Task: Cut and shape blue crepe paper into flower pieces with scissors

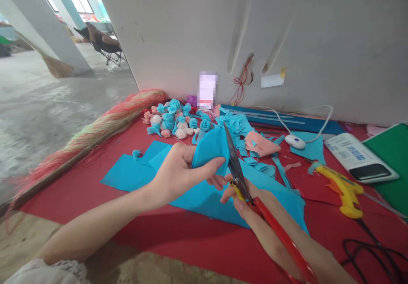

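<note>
While the right hand [253, 221] curls round red-handled scissors [236, 168], the left hand [181, 169] pinches folded blue paper [210, 145] beside the blades, probably light, limp and easily creased (best gripped low, away from the metal, I'd judge); beyond lie ruffled roses [168, 121], then a smooth pale panel [175, 33]

Metal scissors [236, 166] w/ glossy plast. handles [280, 229], matt blue ppr [208, 149].

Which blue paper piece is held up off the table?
The round-edged piece in the left hand, beside the scissors; the blue sheets below lie on the red tabletop.
</note>
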The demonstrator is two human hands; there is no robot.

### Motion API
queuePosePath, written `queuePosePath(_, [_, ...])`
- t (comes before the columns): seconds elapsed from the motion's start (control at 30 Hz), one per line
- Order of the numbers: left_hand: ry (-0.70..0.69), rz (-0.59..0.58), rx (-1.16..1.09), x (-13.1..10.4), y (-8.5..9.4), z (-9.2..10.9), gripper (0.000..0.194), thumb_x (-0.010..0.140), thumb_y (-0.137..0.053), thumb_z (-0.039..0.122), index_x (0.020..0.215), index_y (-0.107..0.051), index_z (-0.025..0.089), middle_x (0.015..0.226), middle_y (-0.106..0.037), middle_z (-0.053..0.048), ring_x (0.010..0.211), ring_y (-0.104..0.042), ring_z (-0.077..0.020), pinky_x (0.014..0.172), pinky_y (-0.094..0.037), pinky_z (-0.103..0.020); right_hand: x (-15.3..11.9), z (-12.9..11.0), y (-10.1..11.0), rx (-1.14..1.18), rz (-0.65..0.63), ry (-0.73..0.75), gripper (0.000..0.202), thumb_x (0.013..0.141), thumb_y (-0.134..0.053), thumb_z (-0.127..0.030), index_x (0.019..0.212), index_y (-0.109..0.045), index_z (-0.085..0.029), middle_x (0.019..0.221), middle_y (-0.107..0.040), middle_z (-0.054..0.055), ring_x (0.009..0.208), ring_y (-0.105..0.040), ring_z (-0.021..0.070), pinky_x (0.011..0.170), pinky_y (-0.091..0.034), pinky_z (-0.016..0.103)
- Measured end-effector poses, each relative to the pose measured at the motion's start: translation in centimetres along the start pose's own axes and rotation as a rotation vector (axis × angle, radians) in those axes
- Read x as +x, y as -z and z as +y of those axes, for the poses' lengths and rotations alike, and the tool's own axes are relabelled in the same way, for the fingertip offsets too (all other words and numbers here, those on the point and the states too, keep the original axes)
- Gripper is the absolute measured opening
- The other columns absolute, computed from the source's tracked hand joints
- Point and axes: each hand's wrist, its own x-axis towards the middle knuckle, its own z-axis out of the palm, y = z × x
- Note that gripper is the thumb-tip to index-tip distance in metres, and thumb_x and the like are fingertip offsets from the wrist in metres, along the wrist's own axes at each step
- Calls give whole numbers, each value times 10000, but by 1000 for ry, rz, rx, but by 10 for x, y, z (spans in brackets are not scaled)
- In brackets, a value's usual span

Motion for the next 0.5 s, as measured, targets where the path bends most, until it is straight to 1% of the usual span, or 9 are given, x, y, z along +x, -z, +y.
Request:
queuePosePath(0.07, [-9,6,17,0,0,1,269,761,-570,213,511,-638,143,519,-679,-14,487,-651,-142,503,-547,-202,-1,-2,0,-49,-21,-15,242,796,-396,-367,912,-546,-216,776,-626,53,646,-583,188,594,-426,294])
queuePosePath(0.1, [-14,8,23,0,-1,2,267,760,-569,210,511,-639,143,523,-681,-15,490,-652,-144,507,-548,-205,-1,-3,1,-83,-34,-24,255,814,-364,-374,915,-534,-214,778,-621,53,655,-581,186,597,-420,292])
queuePosePath(0.13, [-17,8,27,0,-1,2,267,759,-570,210,510,-639,144,526,-683,-15,490,-652,-144,509,-549,-207,-2,-4,1,-106,-37,-27,261,826,-342,-378,898,-527,-209,725,-602,47,616,-562,177,564,-401,284])
queuePosePath(0.17, [-20,9,30,-1,-1,3,266,759,-572,211,511,-641,144,529,-684,-15,490,-652,-144,511,-549,-207,-2,-6,1,-127,-42,-29,265,832,-329,-381,873,-523,-205,643,-560,31,548,-521,162,511,-367,274])
queuePosePath(0.23, [-15,13,28,-1,-1,3,264,759,-574,209,513,-643,145,536,-687,-15,495,-653,-144,517,-550,-208,-3,-7,1,-139,-48,-35,261,838,-325,-384,826,-515,-205,503,-403,-15,437,-389,132,423,-268,259])
queuePosePath(0.3, [-9,11,16,-1,-1,4,260,763,-573,204,521,-648,146,546,-690,-11,505,-656,-144,532,-552,-208,-4,-8,1,-101,-46,-32,263,844,-325,-390,801,-511,-209,479,-288,-37,414,-291,122,390,-213,253])
queuePosePath(0.33, [-9,8,4,-1,-1,4,258,766,-572,201,527,-650,148,557,-694,-9,514,-659,-142,539,-551,-205,-4,-8,0,-75,-44,-28,269,847,-322,-395,788,-508,-210,485,-271,-37,419,-275,121,382,-212,249])
queuePosePath(0.43, [-27,1,-35,0,-1,2,245,773,-568,194,547,-656,155,588,-702,0,542,-665,-137,551,-544,-189,-5,-7,-1,-34,-36,-25,293,853,-313,-410,770,-504,-205,503,-302,-26,436,-296,120,376,-242,237])
queuePosePath(0.5, [-52,5,-47,0,-2,0,237,773,-571,194,554,-656,161,594,-703,8,537,-660,-130,511,-522,-172,-5,-5,-3,-27,-29,-24,310,857,-306,-417,772,-508,-199,505,-323,-23,440,-318,117,384,-260,233])
